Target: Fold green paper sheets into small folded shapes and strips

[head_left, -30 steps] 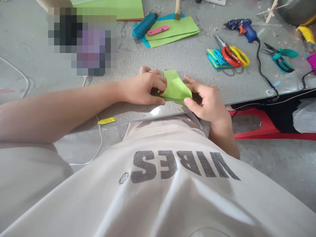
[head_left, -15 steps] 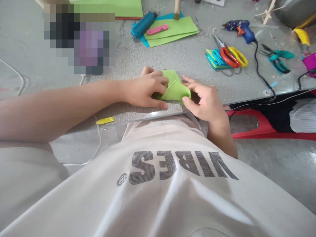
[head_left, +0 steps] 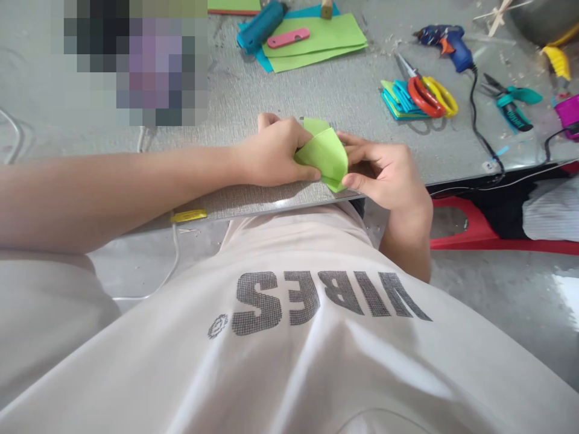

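A folded piece of green paper (head_left: 324, 152) is held between my hands near the table's front edge. My left hand (head_left: 280, 150) grips its left side, thumb along the lower edge and fingers curled over the upper left. At the paper's right edge, my right hand (head_left: 384, 169) pinches it between thumb and fingers; some of those fingertips are hidden behind the sheet. The paper is bent, with crease lines and a raised flap showing.
Beyond my hands lie green sheets (head_left: 335, 39), a pink folding cutter (head_left: 288, 37) and a blue tool (head_left: 262, 27). To the right are scissors (head_left: 427, 96) on folded papers (head_left: 398, 99), a glue gun (head_left: 452, 48) with its cord, and pliers (head_left: 511, 102). A yellow tag (head_left: 190, 216) hangs at the front edge.
The green paper has tilted up, and its flap stands further over. My left thumb has moved onto the paper's lower edge. My right hand has shifted slightly right.
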Demonstrator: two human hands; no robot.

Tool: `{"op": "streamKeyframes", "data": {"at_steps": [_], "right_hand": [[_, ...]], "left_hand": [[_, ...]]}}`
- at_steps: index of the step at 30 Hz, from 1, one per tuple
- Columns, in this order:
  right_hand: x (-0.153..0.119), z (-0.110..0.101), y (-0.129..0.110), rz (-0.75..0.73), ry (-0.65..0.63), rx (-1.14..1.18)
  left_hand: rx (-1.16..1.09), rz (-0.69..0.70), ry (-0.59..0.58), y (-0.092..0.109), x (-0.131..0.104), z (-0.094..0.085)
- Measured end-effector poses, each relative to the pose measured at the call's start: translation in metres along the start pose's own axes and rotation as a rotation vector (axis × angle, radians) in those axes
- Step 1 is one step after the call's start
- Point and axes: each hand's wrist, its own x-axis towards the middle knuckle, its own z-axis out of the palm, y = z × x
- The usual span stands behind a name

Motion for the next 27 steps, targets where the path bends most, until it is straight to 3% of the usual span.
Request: {"op": "streamKeyframes", "data": {"at_steps": [6,16,27], "right_hand": [[0.001,-0.002,-0.001,0.002,-0.029,-0.098],[0.003,-0.007,-0.011,-0.002,-0.161,-0.120],[0.004,-0.006,-0.016,0.003,-0.173,-0.090]], "left_hand": [[0.083,-0.094,-0.019,0.016,0.000,-0.003],[0.097,-0.082,-0.079,0.015,-0.004,-0.006],[0.138,-0.010,-0.102,0.001,-0.003,-0.006]]}}
